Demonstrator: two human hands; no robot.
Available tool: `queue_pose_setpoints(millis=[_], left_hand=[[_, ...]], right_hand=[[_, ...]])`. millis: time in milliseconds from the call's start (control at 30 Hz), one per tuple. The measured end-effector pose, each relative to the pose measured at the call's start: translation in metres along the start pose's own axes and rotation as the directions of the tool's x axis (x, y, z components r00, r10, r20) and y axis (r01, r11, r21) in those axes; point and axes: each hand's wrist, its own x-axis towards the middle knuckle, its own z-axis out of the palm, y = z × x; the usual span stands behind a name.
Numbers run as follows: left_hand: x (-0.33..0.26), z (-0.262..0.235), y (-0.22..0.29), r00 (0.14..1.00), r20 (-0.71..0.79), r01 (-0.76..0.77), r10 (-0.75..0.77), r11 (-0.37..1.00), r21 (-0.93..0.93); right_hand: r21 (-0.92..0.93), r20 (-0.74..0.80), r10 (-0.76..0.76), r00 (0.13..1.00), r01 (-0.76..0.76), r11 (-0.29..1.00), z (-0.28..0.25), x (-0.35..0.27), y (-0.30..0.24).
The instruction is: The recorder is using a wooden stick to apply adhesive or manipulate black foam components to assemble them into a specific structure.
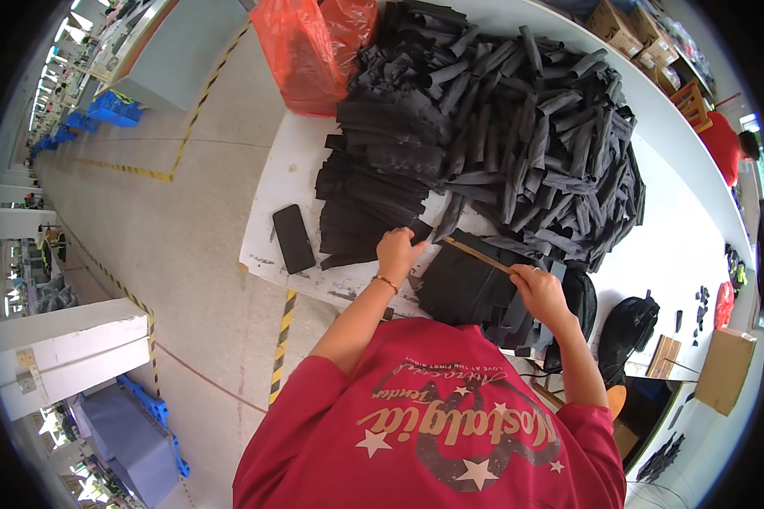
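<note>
In my right hand (542,295) I hold one end of a thin wooden stick (480,255), which slants away to the upper left. Its far tip lies close to my left hand (397,252), whose fingers are closed on the end of a black fabric strip (420,229). Under the stick, near the table's front edge, sits a stack of flat black fabric pieces (458,287). Left of it, overlapping black strips (361,204) lie fanned out in a row. Beyond both hands rises a large heap of loose, curled black strips (552,144).
A black phone (293,239) lies on the white table (261,204) near its left edge. An orange-red plastic bag (310,51) stands at the far left corner. To the right are a black bag (626,329) and a cardboard box (726,369). Another person in red (720,148) is at far right.
</note>
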Motion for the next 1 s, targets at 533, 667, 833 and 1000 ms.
queue_pose_setpoints(millis=[533,667,833,1000], left_hand=[[-0.001,-0.067,-0.003,0.903,0.43,0.227,0.005,0.843,-0.488],[0.001,-0.076,-0.005,0.897,0.44,0.228,0.043,0.808,-0.544],[-0.002,-0.085,0.007,0.895,0.405,0.06,0.185,0.85,-0.523],[-0.014,-0.097,0.067,0.813,0.502,-0.071,0.294,0.907,-0.416]], right_hand=[[-0.099,0.018,-0.129,0.991,0.13,0.987,-0.018,0.006,-0.002],[-0.133,0.062,-0.171,0.983,0.178,0.975,-0.021,0.011,-0.007],[-0.193,0.134,-0.18,0.975,0.204,0.96,-0.017,0.015,-0.012],[-0.054,0.18,-0.239,0.954,0.252,0.966,0.027,0.032,-0.033]])
